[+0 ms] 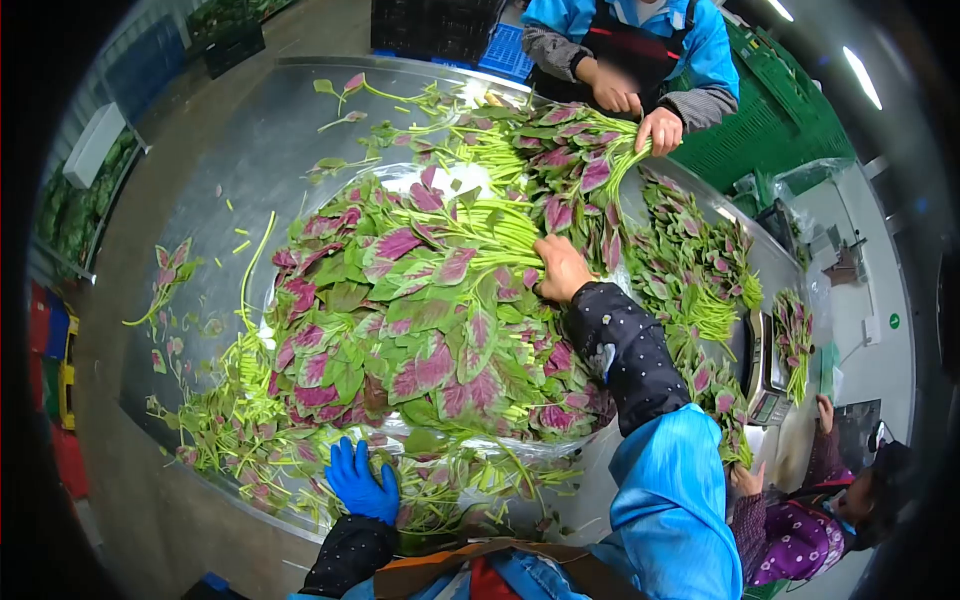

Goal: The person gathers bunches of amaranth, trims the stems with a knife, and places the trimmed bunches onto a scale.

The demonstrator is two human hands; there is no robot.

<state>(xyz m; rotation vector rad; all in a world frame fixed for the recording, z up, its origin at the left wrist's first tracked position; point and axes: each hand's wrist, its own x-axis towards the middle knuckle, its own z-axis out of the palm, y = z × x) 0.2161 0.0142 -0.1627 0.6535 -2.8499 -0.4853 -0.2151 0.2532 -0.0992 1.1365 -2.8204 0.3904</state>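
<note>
A big heap of red-and-green amaranth fills the middle of the metal table. My right hand, bare, is closed around the stem ends of an amaranth bunch on top of the heap, its leaves pointing left. At the near edge, my left hand wears a blue glove and rests with fingers spread beside loose stems and leaves, holding nothing. Clear plastic shows under the front of the heap.
Across the metal table, a person holds another amaranth bunch. At right, a second person works near a scale and laid-out bunches. Trimmed scraps lie left; green crates stand behind.
</note>
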